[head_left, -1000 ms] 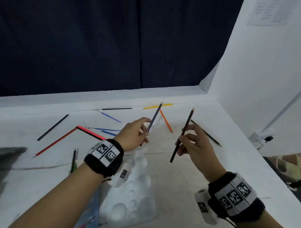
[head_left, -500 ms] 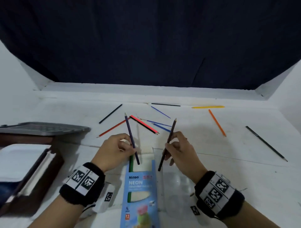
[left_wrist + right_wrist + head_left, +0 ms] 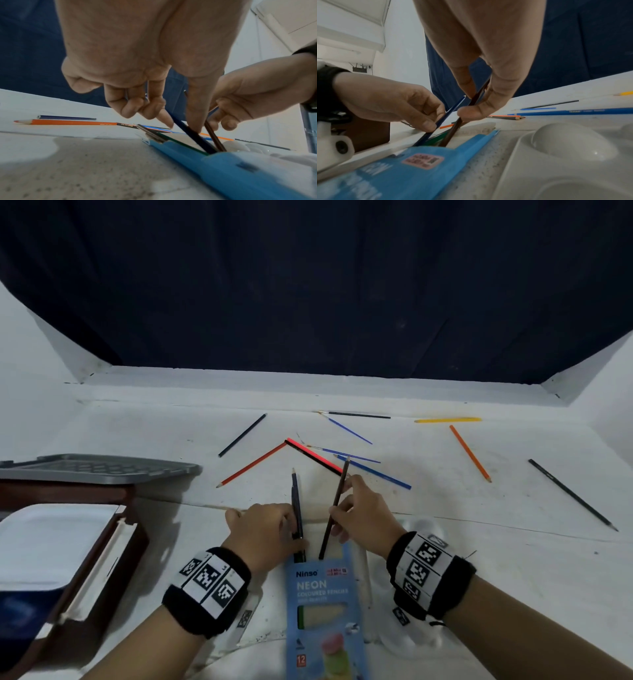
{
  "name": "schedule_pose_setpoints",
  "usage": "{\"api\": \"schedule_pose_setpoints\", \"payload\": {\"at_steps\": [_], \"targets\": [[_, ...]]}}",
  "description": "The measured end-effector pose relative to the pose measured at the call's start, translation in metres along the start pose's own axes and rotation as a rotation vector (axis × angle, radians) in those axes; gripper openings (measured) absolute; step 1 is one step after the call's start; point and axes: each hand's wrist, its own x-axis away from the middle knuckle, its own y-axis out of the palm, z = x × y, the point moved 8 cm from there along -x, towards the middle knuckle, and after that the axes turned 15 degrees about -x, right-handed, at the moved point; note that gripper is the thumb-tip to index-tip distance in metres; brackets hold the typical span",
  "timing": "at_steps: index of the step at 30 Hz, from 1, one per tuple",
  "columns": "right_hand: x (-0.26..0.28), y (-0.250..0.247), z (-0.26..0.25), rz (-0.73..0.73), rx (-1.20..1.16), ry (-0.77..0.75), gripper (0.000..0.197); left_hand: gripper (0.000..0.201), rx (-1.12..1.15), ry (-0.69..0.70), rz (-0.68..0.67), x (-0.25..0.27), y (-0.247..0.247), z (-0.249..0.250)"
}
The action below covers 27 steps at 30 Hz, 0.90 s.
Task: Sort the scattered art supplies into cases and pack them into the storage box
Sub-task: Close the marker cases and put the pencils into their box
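Head camera: high, faces forward and down over white table (image 3: pixel 445 559); takes in both hands, pencil box (image 3: pixel 323 611), far dark curtain (image 3: pixel 308 285). Left wrist camera: low, very near left hand (image 3: pixel 137 54), looks along fingers toward box mouth. Right wrist camera: low, very near right hand (image 3: pixel 488 47), same aim from opposite side. All three share box mouth and both hands.

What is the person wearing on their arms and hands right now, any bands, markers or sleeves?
Both forearms are bare, no sleeves or gloves. The left hand and right hand each have a black wristband carrying white panels printed with black square fiducial markers, and a white camera mount sits under each wrist.
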Motion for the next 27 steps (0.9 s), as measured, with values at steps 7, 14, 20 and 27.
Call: {"api": "schedule_pose_setpoints", "payload": {"at_steps": [7, 14, 20, 27], "targets": [[-0.007, 0.014, 0.004, -0.137, 0.209, 0.063, 0.069, 0.033, -0.100, 0.141, -0.031, 0.011, -0.003, 0.001], [-0.003, 0.023, -0.005, -0.267, 0.628, -0.150, 0.075, 0.073, -0.347, 0.359, -0.073, 0.007, 0.014, 0.014], [0.001, 0.031, -0.002, -0.305, 0.784, -0.203, 0.070, 0.103, -0.448, 0.427, -0.095, 0.004, 0.029, 0.015], [0.011, 0.042, 0.008, -0.432, 0.941, -0.202, 0.077, 0.066, -0.342, 0.506, 0.045, 0.032, 0.028, 0.005]]}}
